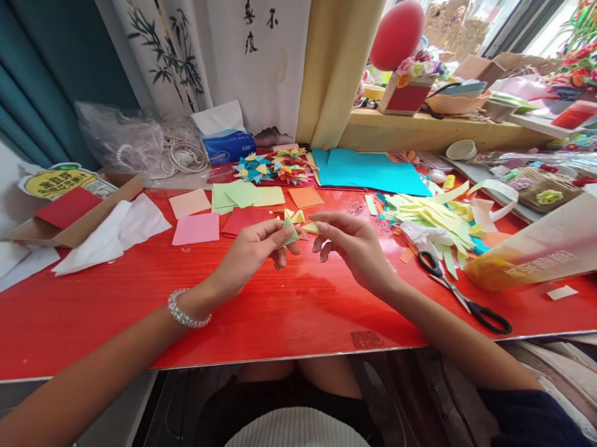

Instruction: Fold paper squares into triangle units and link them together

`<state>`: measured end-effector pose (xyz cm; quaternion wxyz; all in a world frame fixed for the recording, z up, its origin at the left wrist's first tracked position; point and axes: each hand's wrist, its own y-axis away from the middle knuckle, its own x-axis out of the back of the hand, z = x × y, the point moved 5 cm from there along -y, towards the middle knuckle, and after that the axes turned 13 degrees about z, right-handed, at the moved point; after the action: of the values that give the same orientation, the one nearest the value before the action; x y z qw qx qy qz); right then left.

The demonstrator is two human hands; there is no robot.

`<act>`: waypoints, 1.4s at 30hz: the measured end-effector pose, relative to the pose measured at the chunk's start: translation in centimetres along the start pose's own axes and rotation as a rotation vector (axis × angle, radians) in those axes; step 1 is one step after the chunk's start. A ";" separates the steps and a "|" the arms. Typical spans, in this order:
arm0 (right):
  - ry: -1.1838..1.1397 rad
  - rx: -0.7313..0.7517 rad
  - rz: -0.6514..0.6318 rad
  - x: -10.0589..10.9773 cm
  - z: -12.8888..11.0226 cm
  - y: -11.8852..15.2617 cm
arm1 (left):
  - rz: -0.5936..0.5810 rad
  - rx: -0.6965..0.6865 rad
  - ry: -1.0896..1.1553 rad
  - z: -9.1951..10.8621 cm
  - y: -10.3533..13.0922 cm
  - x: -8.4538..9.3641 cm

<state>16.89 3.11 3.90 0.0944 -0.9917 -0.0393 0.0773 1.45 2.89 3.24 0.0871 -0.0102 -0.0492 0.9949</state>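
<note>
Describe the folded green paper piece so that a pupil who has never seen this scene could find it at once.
Over the red table, find the left hand, with a silvery bracelet on its wrist. Pinched at its fingertips is the folded green paper piece. Unlike the flat green sheets beyond, it is small, pointed and held, not lying on the table.

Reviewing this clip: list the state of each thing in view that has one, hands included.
Left hand: pinching a folded green piece
Right hand: pinching a yellow piece
Pink square: flat
Blue sheets: stacked flat
Tissue pack: open, tissue protruding
White cup: tipped
Scissors: lying down
</note>
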 end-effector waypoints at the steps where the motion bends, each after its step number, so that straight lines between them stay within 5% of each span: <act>1: 0.018 0.021 0.010 0.0 -0.1 0.1 | 0.005 -0.002 0.004 0.0 0.0 0.0; 9: 0.013 0.104 -0.042 -0.5 -0.3 0.7 | 0.081 -0.111 0.050 0.7 0.3 -0.1; 19: 0.177 0.354 0.074 0.2 -1.7 0.8 | 0.007 -0.256 0.061 0.8 0.3 0.0; 24: 0.332 0.522 0.024 0.0 -2.4 1.2 | -0.003 -0.300 0.037 0.8 0.2 0.0; 42: 0.539 0.733 0.047 0.2 -3.2 1.8 | -0.046 -0.276 0.035 0.8 0.4 -0.1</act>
<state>17.68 0.78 6.61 0.4442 -0.8783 0.0392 -0.1727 1.45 2.39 3.95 0.1086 -0.0384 -0.1843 0.9761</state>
